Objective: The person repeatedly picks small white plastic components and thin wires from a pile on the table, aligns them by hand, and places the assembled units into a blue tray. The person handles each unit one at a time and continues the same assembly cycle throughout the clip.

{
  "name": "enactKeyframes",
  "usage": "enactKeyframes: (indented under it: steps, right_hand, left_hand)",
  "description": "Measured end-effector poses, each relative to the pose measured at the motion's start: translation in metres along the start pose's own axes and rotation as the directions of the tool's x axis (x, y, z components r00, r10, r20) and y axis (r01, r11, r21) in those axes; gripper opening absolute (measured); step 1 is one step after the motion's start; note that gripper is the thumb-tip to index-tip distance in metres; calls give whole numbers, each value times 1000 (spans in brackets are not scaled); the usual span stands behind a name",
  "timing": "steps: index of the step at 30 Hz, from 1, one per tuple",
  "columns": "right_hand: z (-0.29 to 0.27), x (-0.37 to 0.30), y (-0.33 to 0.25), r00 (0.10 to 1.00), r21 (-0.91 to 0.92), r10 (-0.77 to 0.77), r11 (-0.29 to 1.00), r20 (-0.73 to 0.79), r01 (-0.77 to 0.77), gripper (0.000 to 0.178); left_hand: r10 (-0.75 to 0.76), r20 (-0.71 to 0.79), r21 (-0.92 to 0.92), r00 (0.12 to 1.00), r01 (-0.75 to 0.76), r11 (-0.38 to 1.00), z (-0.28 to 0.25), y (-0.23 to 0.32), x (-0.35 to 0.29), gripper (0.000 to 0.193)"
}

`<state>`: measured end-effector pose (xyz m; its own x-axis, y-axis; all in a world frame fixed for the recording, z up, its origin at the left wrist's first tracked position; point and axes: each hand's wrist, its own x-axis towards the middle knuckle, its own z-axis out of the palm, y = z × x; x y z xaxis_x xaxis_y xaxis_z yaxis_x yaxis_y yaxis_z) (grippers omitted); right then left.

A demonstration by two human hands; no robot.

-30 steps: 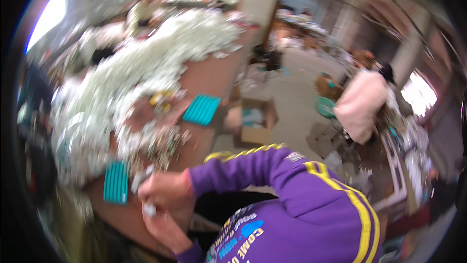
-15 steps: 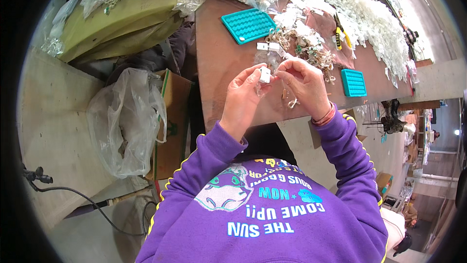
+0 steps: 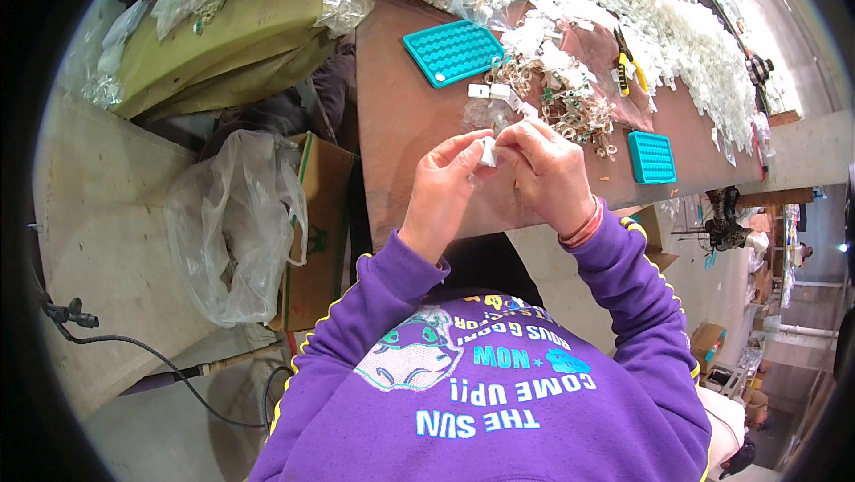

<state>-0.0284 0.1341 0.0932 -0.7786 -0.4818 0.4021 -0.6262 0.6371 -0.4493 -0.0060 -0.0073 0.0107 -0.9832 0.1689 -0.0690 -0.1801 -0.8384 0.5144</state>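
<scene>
Between the thumb and fingers of my left hand is a small white plastic block. My right hand meets it from the other side, fingertips pinched together at the block's edge; anything inside that pinch is hidden. Both hands are over the near part of the brown table. Just beyond them lie a few more white blocks and a crumpled piece of clear plastic. A tangle of thin beige cords with white and green bits sits past my right hand.
Two teal ridged trays lie on the table, the smaller tray at right. Yellow-handled pliers rest on pinkish cloth near a large heap of white pieces. A clear plastic bag hangs by a cardboard box at left.
My right hand has drawn in closer to the white block, and the pale curled strip below it no longer shows. The block has tilted in my left hand.
</scene>
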Motion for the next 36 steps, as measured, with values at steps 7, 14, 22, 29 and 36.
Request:
enactKeyframes:
  steps: [7, 14, 22, 29, 36]
  right_hand:
    - [8, -6, 7, 993, 154, 92, 985, -75, -79, 9]
    - [2, -5, 5, 998, 118, 44, 992, -52, -38, 10]
    - [3, -7, 5, 1000, 35, -12, 999, -20, 13, 10]
    - [6, -8, 10, 999, 106, 34, 994, -35, -30, 11]
    - [16, -1, 10, 993, 25, -39, 999, -115, 42, 10]
  left_hand:
    - [-8, -38, 35, 999, 10, 999, 2, 0, -2, 24]
    - [2, -18, 5, 1000, -2, 1000, 2, 1, -2, 24]
    - [19, -15, 49, 1000, -18, 999, 3, -3, 1, 25]
    - [-23, -18, 89, 1000, 25, 996, 0, 0, 0, 24]
    - [-1, -8, -80, 1000, 1, 997, -3, -3, 4, 20]
